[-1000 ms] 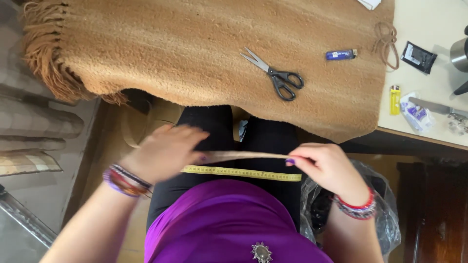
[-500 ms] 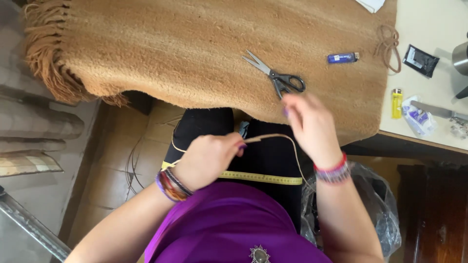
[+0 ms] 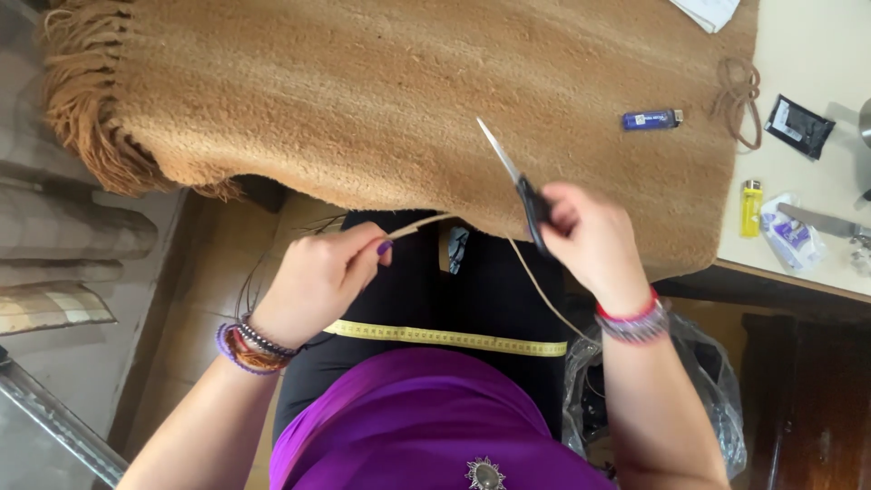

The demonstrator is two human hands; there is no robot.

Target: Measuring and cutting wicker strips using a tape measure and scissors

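— Tabletop (image 3: 817,245) status: pale, near edge draped with a tan fringed rug (image 3: 363,100). What is nearest you?

— A yellow measuring tape (image 3: 449,338) lies across your lap. Above it your left hand (image 3: 318,281) pinches a thin tan cord (image 3: 419,224); the cord runs on toward your right.

— And the right hand (image 3: 590,238)?

— Closed round the handles of the scissors (image 3: 517,186), blades shut, tip over the rug's near edge. Farther: a blue lighter (image 3: 651,119) on the rug, a yellow lighter (image 3: 750,208) on the table.
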